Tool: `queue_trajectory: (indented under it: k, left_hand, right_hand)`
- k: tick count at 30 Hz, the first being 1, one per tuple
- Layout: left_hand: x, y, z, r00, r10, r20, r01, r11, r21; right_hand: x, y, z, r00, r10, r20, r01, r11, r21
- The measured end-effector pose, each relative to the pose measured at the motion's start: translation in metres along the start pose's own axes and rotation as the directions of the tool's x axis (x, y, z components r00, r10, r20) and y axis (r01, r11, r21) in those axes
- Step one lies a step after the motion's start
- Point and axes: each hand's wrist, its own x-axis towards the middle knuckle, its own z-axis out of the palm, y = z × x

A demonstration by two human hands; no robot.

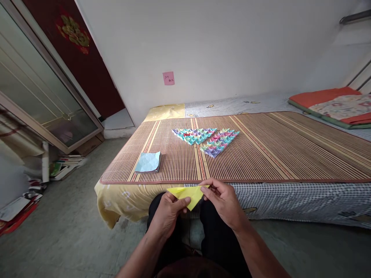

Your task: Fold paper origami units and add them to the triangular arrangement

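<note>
A folded yellow paper (187, 194) is held in both hands above my lap, just in front of the bed's edge. My left hand (167, 212) pinches its lower left part, thumb on top. My right hand (222, 199) grips its right corner with closed fingers. On the bamboo mat (275, 150) farther back lie two triangular groups of several small folded paper pieces, one mostly blue and purple (193, 135), one pink, green and purple (219, 142). A stack of light blue paper sheets (148, 162) rests on the mat's near left corner.
The mat covers a low bed with a yellow sheet (121, 197) and a checked sheet (290, 199). Orange and patterned cushions (333, 102) lie at the far right. A pink note (168, 78) is stuck on the wall. Books and papers (62, 166) lie on the floor at left, beside a glass door.
</note>
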Motion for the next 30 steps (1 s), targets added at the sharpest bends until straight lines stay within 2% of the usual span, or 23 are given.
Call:
queue_trajectory:
  k: [4,7,13,16,23,30]
  left_hand:
    - [0.002,0.002,-0.006,0.999,0.004,-0.035,-0.005,1.0,-0.011]
    - [0.004,0.004,-0.01,0.995,0.084,-0.049,-0.083,0.996,0.024]
    - [0.002,0.006,-0.009,0.979,0.204,-0.018,-0.202,0.975,0.091]
    - [0.0,0.005,-0.008,0.98,0.2,0.012,-0.2,0.976,0.085]
    - [-0.001,0.001,-0.014,0.986,0.136,0.092,-0.147,0.981,0.13]
    - [-0.004,0.002,-0.014,0.979,0.096,0.18,-0.131,0.972,0.194]
  right_hand:
    - [-0.002,-0.007,-0.002,0.996,-0.077,0.053,0.08,0.995,-0.053]
    - [-0.004,-0.014,-0.003,0.987,-0.124,0.102,0.132,0.989,-0.074]
    - [-0.006,-0.025,0.004,0.974,-0.225,0.001,0.222,0.961,-0.165]
    - [-0.005,-0.026,0.007,0.98,-0.196,0.037,0.199,0.964,-0.174]
    - [-0.004,-0.03,0.005,0.975,-0.053,0.215,0.079,0.99,-0.116]
    - [-0.005,-0.028,0.001,0.966,-0.005,0.258,0.022,0.998,-0.065]
